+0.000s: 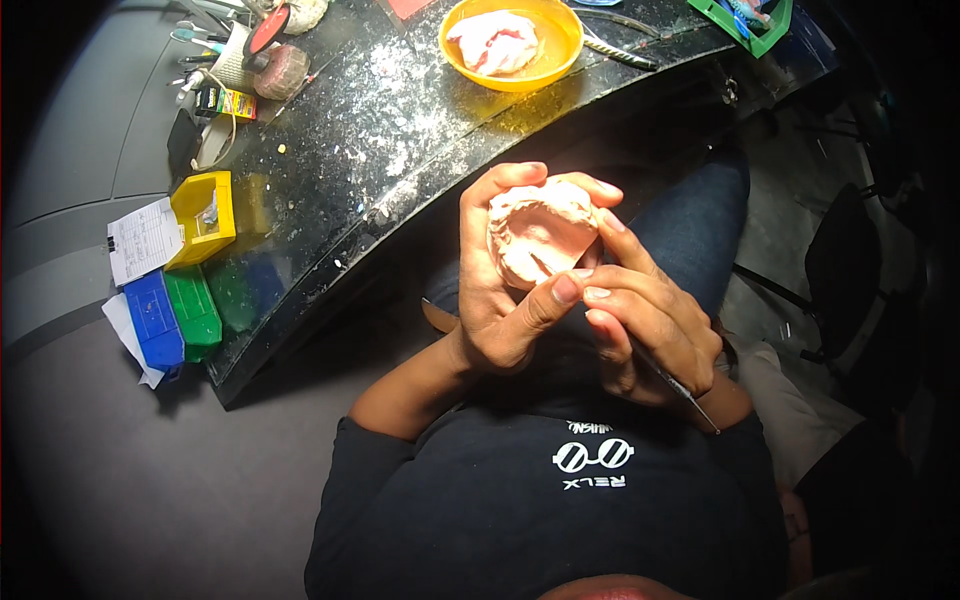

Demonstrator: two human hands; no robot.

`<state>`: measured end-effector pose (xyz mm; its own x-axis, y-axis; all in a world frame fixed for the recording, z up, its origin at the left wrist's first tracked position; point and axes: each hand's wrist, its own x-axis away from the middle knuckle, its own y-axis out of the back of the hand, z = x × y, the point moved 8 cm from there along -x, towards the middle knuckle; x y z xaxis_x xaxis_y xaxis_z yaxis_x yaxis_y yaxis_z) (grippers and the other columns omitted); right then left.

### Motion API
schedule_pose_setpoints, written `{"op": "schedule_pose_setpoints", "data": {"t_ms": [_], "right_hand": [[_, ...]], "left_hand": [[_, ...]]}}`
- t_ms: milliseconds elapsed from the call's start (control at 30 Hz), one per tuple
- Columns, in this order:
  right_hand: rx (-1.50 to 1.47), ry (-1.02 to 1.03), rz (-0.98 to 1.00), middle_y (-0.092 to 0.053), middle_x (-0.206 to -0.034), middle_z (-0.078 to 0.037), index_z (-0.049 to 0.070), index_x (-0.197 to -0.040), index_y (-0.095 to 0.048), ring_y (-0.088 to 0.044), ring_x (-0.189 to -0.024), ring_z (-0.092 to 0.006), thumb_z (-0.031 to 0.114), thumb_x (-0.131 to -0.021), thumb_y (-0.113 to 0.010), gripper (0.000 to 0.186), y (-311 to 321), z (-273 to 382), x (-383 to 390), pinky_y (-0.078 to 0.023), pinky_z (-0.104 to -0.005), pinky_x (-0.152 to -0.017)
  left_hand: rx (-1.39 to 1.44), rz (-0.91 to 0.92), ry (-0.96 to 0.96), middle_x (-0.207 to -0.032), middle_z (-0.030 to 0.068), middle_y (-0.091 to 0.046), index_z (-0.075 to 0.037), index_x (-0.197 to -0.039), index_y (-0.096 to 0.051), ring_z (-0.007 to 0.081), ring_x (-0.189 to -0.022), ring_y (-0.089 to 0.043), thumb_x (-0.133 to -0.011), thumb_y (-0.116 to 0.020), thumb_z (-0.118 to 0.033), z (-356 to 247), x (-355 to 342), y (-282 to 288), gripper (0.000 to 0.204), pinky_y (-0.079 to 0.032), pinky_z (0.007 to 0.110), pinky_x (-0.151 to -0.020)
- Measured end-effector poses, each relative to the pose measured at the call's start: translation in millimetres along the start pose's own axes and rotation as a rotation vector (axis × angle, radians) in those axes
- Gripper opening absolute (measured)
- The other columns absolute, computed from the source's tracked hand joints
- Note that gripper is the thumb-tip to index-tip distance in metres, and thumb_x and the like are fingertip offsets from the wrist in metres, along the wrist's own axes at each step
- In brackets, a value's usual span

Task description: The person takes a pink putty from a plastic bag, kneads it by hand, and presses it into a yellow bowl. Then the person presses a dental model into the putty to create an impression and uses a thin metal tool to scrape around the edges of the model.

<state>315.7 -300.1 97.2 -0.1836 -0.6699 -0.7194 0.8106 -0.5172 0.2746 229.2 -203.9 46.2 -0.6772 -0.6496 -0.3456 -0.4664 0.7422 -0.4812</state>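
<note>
A pale pinkish dental cast [540, 232] is held up over my lap, near the dark table edge, its arch of teeth facing the camera. My left hand [495, 310] is wrapped round the cast, thumb at its lower rim and fingertips over the top. My right hand [650, 320] grips a slim metal dental tool [685, 395], whose thin tip sticks out toward the lower right. The fingertips of that hand rest against the right side of the cast, and the tool's other end is hidden among them.
The speckled black curved worktable [350, 130] bears a yellow bowl [555, 70] with a pinkish-white piece, a green tray [760, 40], yellow [225, 240], blue [150, 310] and green bins [195, 310] with paper slips, and tools at the back left. A black chair [840, 270] stands at right.
</note>
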Motion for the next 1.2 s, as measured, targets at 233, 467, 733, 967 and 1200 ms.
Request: {"op": "schedule_pose_setpoints", "data": {"t_ms": [233, 467, 733, 967, 1200], "right_hand": [[-0.02, -0.005, -0.036, -0.071, -0.088, -0.022, -0.01, -0.094, -0.068, -0.071, -0.099, -0.0435, 0.001, -0.091, -0.07, 0.012, 0, -7, 6, -0.061, -0.044, -0.083], [-0.057, -0.037, -0.064, -0.071, -0.087, -0.022, -0.01, -0.094, -0.068, -0.073, -0.096, -0.0395, 0.004, -0.093, -0.069, 0.014, 3, -13, 1, -0.062, -0.0442, -0.083], [-0.098, -0.055, 0.03, -0.072, -0.09, -0.021, -0.009, -0.093, -0.068, -0.071, -0.101, -0.0418, 0.006, -0.094, -0.069, 0.015, 5, -11, -1, -0.061, -0.0448, -0.087], [-0.103, -0.079, 0.059, -0.072, -0.089, -0.022, -0.009, -0.093, -0.066, -0.07, -0.103, -0.0426, 0.01, -0.099, -0.062, 0.021, 1, -8, -2, -0.056, -0.0507, -0.095], [-0.021, -0.008, 0.035, -0.073, -0.092, -0.019, -0.007, -0.098, -0.069, -0.071, -0.103, -0.0396, 0.005, -0.091, -0.072, 0.014, 0, -6, 3, -0.062, -0.0396, -0.082]], "left_hand": [[-0.08, -0.008, 0.003, -0.132, 0.03, -0.05, -0.006, -0.147, -0.02, 0.024, -0.114, -0.056, -0.094, -0.07, -0.014, 2, 2, 3, 0.073, -0.047, 0.036, -0.098], [-0.071, -0.005, -0.018, -0.132, 0.0302, -0.049, -0.004, -0.147, -0.02, 0.0262, -0.117, -0.056, -0.093, -0.071, -0.015, 4, 0, 6, 0.075, -0.047, 0.038, -0.1], [-0.16, -0.019, 0.033, -0.133, 0.032, -0.047, -0.005, -0.149, -0.019, 0.0267, -0.115, -0.054, -0.088, -0.078, -0.03, -1, 0, 9, 0.089, -0.044, 0.038, -0.1], [-0.126, 0.031, -0.033, -0.133, 0.0291, -0.05, -0.004, -0.147, -0.018, 0.0203, -0.103, -0.058, -0.089, -0.075, -0.014, -4, 0, 8, 0.081, -0.049, 0.034, -0.091], [-0.101, 0.037, -0.031, -0.131, 0.0268, -0.051, -0.003, -0.146, -0.022, 0.022, -0.109, -0.058, -0.09, -0.073, -0.01, 2, 1, 9, 0.076, -0.049, 0.032, -0.093]]}}
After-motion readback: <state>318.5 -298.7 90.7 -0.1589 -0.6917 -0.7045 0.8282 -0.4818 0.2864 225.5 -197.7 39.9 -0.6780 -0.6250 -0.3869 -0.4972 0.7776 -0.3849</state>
